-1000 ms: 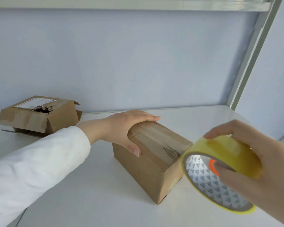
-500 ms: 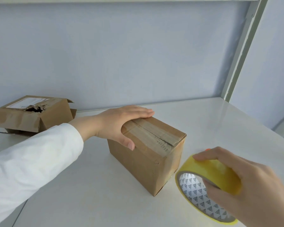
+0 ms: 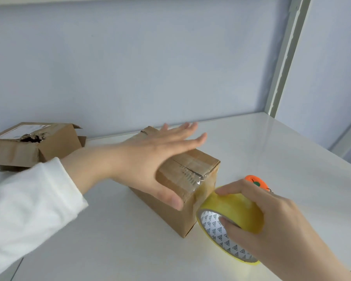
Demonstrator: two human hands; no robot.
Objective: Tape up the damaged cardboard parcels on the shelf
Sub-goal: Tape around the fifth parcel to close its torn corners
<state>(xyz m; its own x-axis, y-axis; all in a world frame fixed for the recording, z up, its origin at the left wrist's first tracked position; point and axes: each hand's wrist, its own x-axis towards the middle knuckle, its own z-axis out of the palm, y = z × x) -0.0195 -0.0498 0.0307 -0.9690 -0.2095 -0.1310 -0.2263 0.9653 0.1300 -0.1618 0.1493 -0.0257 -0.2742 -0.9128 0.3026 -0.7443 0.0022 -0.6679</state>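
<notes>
A small cardboard parcel (image 3: 193, 171) stands in the middle of the white shelf (image 3: 109, 240), its top seam torn near the front edge. My left hand (image 3: 156, 157) lies flat on its top with straight fingers, thumb down the near side. My right hand (image 3: 276, 224) grips a yellow tape roll (image 3: 231, 218) beside the parcel's right front corner. A clear strip of tape runs from the roll onto the parcel's end face. A second parcel (image 3: 28, 147) with a ragged hole in its top sits at the far left.
A small orange object (image 3: 255, 182) lies on the shelf behind my right hand. The pale back wall (image 3: 150, 67) closes the shelf, and a grey upright post (image 3: 286, 57) stands at the right rear corner. The shelf's right edge drops off nearby.
My left hand has gone from a curled grip on the parcel's top edge to lying flat across the top. The right hand brought the roll down against the parcel's right front corner.
</notes>
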